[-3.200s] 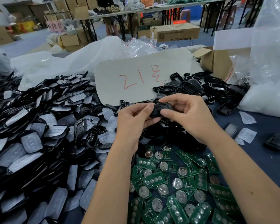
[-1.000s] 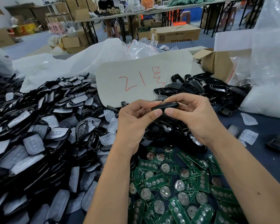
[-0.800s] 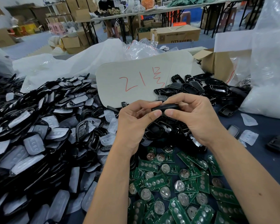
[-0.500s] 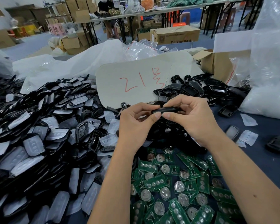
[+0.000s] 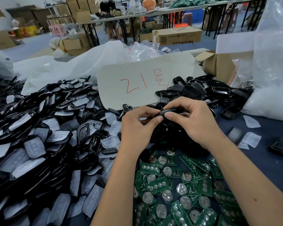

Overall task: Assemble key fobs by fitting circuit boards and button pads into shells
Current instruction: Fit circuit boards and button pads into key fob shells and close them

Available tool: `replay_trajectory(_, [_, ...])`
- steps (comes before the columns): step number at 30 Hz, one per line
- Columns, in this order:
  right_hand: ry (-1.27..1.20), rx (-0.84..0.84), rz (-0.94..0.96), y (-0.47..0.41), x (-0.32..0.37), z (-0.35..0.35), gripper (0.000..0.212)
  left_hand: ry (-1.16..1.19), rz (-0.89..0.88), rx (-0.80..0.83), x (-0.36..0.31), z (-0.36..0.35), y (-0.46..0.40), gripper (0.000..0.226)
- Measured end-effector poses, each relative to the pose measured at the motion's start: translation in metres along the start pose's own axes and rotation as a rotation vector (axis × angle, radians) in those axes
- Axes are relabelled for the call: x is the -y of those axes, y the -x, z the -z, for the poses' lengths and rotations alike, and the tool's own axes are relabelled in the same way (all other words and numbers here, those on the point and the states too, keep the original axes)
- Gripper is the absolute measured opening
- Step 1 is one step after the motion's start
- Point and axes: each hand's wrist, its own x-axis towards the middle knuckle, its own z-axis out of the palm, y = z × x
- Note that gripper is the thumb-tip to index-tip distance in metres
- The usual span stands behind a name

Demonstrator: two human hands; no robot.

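A black key fob shell [image 5: 170, 111] is held edge-on between both hands above the table's middle. My left hand [image 5: 137, 128] pinches its left end with thumb and fingers. My right hand [image 5: 193, 121] pinches its right part, thumb in front and fingers curled over the top. Green circuit boards [image 5: 178, 185] with round metal battery clips lie scattered below my hands. A large heap of black shells and translucent button pads [image 5: 39, 144] fills the left side. More empty black shells [image 5: 203, 90] are piled behind my right hand.
A grey card with red writing [image 5: 137, 84] stands behind the hands. White plastic bags [image 5: 271, 79] rise at the right, beside a cardboard box [image 5: 219, 66]. Loose pads [image 5: 252, 137] and a black shell [image 5: 281, 145] lie on the dark blue table at right.
Both hands have lowered slightly with the fob shell. My fingers have closed tighter around it, covering more of the shell than a second ago.
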Motion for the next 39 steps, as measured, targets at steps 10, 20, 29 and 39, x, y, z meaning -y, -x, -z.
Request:
replay_trajectory(10, [-0.064, -0.053, 0.013, 0.003, 0.008, -0.01, 0.035, -0.099, -0.003, -0.013, 0.0, -0.005, 0.001, 0.017])
replay_trajectory(20, [0.003, -0.048, 0.035, 0.005, 0.013, -0.019, 0.036, -0.129, -0.034, -0.1, -0.003, -0.009, 0.002, 0.047])
replay_trajectory(29, [-0.275, -0.159, -0.091, 0.001, 0.012, -0.021, 0.028, 0.136, 0.076, -0.082, -0.007, -0.009, 0.002, 0.039])
replay_trajectory(39, [-0.244, -0.076, -0.13, 0.001, 0.008, -0.019, 0.032, 0.618, 0.253, 0.06, -0.009, -0.004, 0.002, 0.024])
